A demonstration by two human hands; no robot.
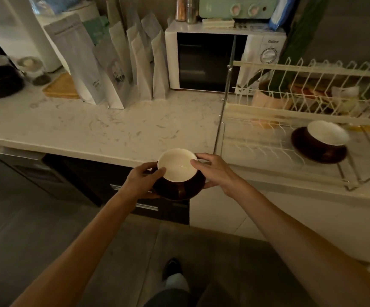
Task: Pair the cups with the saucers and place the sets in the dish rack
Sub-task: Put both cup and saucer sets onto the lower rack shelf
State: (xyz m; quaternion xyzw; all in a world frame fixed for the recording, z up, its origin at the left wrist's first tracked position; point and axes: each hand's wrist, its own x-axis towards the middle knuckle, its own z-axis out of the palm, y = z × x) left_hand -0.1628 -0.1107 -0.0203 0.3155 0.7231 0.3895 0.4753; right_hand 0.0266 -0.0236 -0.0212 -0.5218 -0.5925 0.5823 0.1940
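Note:
A dark brown cup (178, 166) with a white inside sits on a dark brown saucer (179, 191), held in the air just in front of the counter's edge. My left hand (143, 179) grips the set from the left, thumb on the cup's rim. From the right, my right hand (213, 171) holds it, fingers on the rim and under the saucer. A second cup (327, 132) stands on its saucer (319, 151) on the lower level of the cream wire dish rack (290, 111) at the right.
The white marble counter (91, 127) runs across the view. Several grey pouches (122, 69) and a white microwave (215, 60) stand at the back. A pink pot (266, 98) sits behind the rack. Dark drawers (80, 180) lie below the counter.

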